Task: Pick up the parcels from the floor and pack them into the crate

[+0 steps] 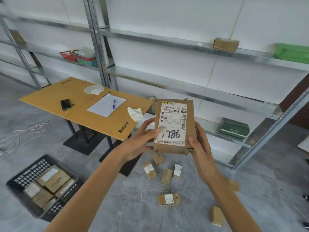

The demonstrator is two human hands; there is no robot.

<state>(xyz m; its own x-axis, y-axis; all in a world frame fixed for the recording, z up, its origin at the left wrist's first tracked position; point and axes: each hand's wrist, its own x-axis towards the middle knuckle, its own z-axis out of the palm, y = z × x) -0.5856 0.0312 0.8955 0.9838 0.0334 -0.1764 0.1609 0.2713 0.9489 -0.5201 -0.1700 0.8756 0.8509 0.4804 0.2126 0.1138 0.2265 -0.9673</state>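
A brown cardboard parcel (pixel 174 126) with a white shipping label marked 1786 is held up in front of me with both hands. My left hand (pixel 141 141) grips its left edge, thumb on the label. On the right edge sits my right hand (pixel 199 144). A black plastic crate (pixel 23 176) stands on the floor at lower left with several brown parcels inside. More small parcels lie on the grey floor below my hands, among them one (pixel 149 170) with a white label, another (pixel 168 199) nearer me, and one (pixel 216 216) at the lower right.
A low wooden table (pixel 80 104) on black legs stands left of centre with a phone, paper, pen and tissue on it. Metal shelving (pixel 184 91) runs along the wall, holding a cardboard box, green boxes and baskets. White cable (pixel 25 131) lies on the floor at left.
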